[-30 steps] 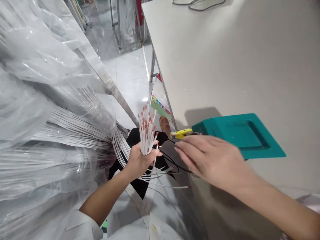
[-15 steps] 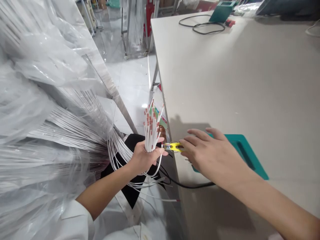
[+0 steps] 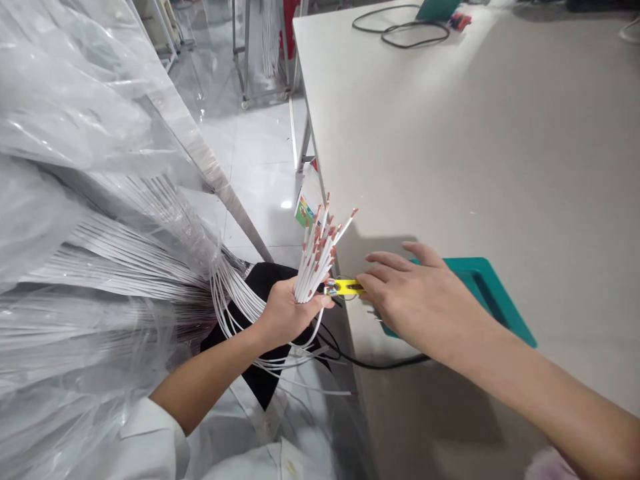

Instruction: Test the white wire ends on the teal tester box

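Note:
My left hand (image 3: 286,313) is closed round a bundle of thin white wires (image 3: 317,253) whose reddish copper tips fan upward beside the table's left edge. The wires trail down and left into a big mass of white wires under clear plastic sheeting (image 3: 95,220). My right hand (image 3: 417,300) pinches a small yellow clip (image 3: 345,287) on a black cable (image 3: 380,363), its metal end touching the bundle just above my left thumb. My right palm lies over a teal box (image 3: 493,300) on the table.
The pale table (image 3: 475,147) fills the right side; a coiled black cable (image 3: 400,30) and another teal box (image 3: 437,8) lie at its far end. Metal racks stand on the shiny floor at the back. A small colourful packet (image 3: 303,212) sits below the table edge.
My right hand moved left from above the teal box, took the yellow clip and brought it against the wire bundle. My left hand tilted the bundle right toward the table.

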A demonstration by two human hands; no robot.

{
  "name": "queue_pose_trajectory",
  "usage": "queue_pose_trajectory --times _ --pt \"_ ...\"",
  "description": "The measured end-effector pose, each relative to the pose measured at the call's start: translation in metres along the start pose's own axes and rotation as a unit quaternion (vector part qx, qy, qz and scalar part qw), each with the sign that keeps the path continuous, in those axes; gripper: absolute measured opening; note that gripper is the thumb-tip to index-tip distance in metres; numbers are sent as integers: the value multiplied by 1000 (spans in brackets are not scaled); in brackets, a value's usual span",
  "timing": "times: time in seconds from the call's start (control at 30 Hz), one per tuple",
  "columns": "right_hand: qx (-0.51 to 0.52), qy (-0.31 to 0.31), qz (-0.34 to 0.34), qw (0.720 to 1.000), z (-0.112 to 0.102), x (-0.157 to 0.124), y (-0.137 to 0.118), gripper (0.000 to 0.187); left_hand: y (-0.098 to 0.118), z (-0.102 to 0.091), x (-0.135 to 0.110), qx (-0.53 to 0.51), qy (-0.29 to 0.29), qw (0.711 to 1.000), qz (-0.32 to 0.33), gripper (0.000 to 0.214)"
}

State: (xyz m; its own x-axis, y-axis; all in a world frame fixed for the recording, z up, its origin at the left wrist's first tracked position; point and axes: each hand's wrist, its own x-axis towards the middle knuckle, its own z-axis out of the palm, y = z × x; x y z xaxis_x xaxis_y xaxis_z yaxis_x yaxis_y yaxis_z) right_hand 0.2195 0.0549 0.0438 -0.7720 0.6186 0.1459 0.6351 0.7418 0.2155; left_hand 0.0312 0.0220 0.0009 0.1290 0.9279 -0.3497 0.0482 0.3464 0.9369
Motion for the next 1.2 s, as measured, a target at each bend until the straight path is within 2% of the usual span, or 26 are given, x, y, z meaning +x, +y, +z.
queue_pose_trajectory --times 0.1,0.27,0.5,0.6,0.67,0.77,0.9,1.0,1.07,1.13,1.2 --pt "20 -23 20 999 0 -2 0 16 -1 -1 0 21 -7 1000 18 36" --pt "59 -11 40 997 8 -7 -3 35 0 0 -1 23 4 1000 21 33" --pt "69 -10 41 997 10 -7 -2 38 -1 -5 -6 7 22 1000 0 34" --pt "85 32 31 995 2 -7 -4 41 2 -9 -13 -14 43 999 -12 33" --pt "124 97 40 987 -4 -8 -13 38 6 -13 -18 -42 60 997 -36 26" --pt "236 206 82 946 -10 -6 -38 20 11 -20 -28 -82 66 992 -62 18" --pt "451 175 159 860 0 3 -75 18 12 -35 -39 -115 15 993 -11 22" --pt "598 161 190 762 13 13 -89 23 10 -47 -45 -128 -39 991 16 26" --pt "663 167 179 707 19 19 -92 26 8 -52 -48 -144 -67 987 12 28" --pt "687 182 153 687 21 22 -92 28 8 -56 -50 -169 -88 982 0 28" --pt "680 197 134 693 21 23 -91 30 9 -57 -52 -190 -101 976 -12 30"
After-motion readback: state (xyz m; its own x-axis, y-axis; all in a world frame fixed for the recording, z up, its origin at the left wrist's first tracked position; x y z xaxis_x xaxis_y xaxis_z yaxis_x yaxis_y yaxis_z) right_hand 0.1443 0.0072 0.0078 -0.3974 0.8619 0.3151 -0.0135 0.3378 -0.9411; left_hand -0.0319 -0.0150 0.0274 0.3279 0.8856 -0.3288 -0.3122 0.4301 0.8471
